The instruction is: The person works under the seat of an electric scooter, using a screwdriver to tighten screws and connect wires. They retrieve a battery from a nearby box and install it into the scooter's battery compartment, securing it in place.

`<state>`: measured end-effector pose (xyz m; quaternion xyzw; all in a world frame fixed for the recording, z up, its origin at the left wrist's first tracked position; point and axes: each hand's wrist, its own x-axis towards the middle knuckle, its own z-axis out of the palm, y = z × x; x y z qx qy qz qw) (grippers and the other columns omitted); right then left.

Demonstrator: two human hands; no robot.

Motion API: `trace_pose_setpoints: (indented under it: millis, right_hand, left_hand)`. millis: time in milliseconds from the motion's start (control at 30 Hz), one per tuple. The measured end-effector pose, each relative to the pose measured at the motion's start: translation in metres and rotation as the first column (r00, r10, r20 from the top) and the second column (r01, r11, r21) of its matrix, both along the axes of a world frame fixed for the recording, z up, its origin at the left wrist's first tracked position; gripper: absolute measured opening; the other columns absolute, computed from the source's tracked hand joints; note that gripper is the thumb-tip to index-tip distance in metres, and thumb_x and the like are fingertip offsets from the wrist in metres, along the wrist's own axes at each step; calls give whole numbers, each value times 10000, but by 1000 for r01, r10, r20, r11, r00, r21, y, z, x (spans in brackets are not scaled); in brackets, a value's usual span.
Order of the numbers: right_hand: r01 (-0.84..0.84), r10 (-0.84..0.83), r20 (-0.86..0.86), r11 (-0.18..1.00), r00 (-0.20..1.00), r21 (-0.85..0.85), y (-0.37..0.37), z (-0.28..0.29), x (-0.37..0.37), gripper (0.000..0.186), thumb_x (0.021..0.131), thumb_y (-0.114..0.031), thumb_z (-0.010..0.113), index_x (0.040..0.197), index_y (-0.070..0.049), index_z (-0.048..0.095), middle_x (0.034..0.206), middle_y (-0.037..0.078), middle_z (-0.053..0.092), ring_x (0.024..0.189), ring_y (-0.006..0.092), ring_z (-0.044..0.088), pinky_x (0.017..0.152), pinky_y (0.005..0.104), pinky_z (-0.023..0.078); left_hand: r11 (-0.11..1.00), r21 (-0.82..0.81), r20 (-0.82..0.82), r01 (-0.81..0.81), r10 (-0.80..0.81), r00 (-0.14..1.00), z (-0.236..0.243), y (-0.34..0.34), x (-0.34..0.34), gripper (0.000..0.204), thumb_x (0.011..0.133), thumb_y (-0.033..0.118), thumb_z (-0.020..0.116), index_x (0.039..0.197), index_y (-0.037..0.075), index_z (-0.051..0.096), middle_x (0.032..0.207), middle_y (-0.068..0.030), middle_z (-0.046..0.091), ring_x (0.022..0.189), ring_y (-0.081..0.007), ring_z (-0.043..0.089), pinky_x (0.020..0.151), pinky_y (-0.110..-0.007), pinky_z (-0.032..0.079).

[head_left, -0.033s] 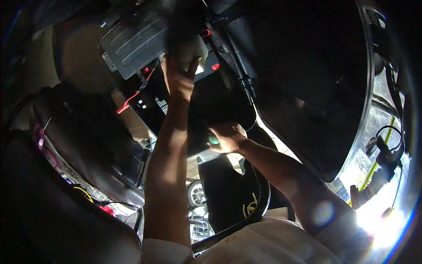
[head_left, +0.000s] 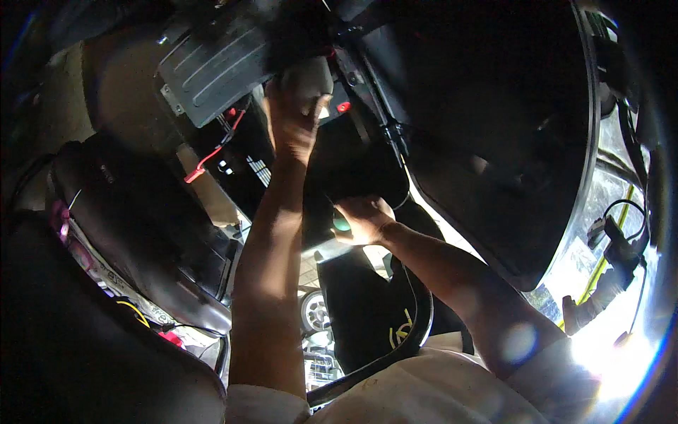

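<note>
Near the top centre, my left hand (head_left: 293,124) grips a pale grey boxy object (head_left: 307,74), its fingers and thumb around the lower sides. That object sits against a dark grey ribbed metal case (head_left: 212,71). Below and to the right, my right hand (head_left: 365,218) is closed on a green rounded thing (head_left: 342,222), which is mostly hidden. Left of my left hand runs a red wire with a red connector (head_left: 194,174). A red part (head_left: 343,107) shows just right of the grey object.
A black padded seat (head_left: 141,198) lies at the left. A large dark panel (head_left: 494,141) stands at the right, beside a black tube (head_left: 385,116). A clamp-like fitting with a cable (head_left: 607,233) is at the far right. A wheel (head_left: 316,311) shows through the lower opening.
My left hand and the pale grey object have shifted very slightly to the right. My right hand is almost unchanged.
</note>
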<state>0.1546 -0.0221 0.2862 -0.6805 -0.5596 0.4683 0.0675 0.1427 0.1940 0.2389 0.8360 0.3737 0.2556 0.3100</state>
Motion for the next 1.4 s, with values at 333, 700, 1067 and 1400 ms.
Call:
trace_pose_setpoints:
  millis: [333,700,1067,1400]
  right_hand:
    - [33,-33,0,998,999,50,-4,-4,-2,414,749,-416,671,957,-70,578,906,115,650,868,291,649,730,407,528]
    - [18,-19,85,1000,996,20,-5,-2,-4,410,757,-441,634,949,-87,561,884,96,644,841,284,646,704,421,514]
    - [482,-451,-242,872,859,87,-33,67,29,797,730,-501,720,1250,50,474,968,257,641,907,405,636,773,406,511]
    - [931,-976,-131,208,175,-300,-323,163,-15,424,808,-340,676,1015,25,610,868,85,624,776,149,547,686,305,461]
  left_hand:
    - [865,410,-460,288,-76,885,-21,7,-67,537,770,292,698,1284,315,546,1300,-108,493,1175,-353,455,996,-526,321]
    - [955,176,-477,241,-131,869,42,-9,-60,320,811,200,628,1112,98,586,1090,-151,567,1024,-336,552,864,-424,471]
    - [516,-710,-371,479,-852,369,364,-178,-146,748,831,438,652,1356,-12,366,1167,-242,561,1031,-405,575,874,-463,465]
    - [801,81,-643,594,-413,645,315,-222,-171,694,743,378,729,1273,1,486,1150,-199,569,1042,-357,547,883,-454,438]
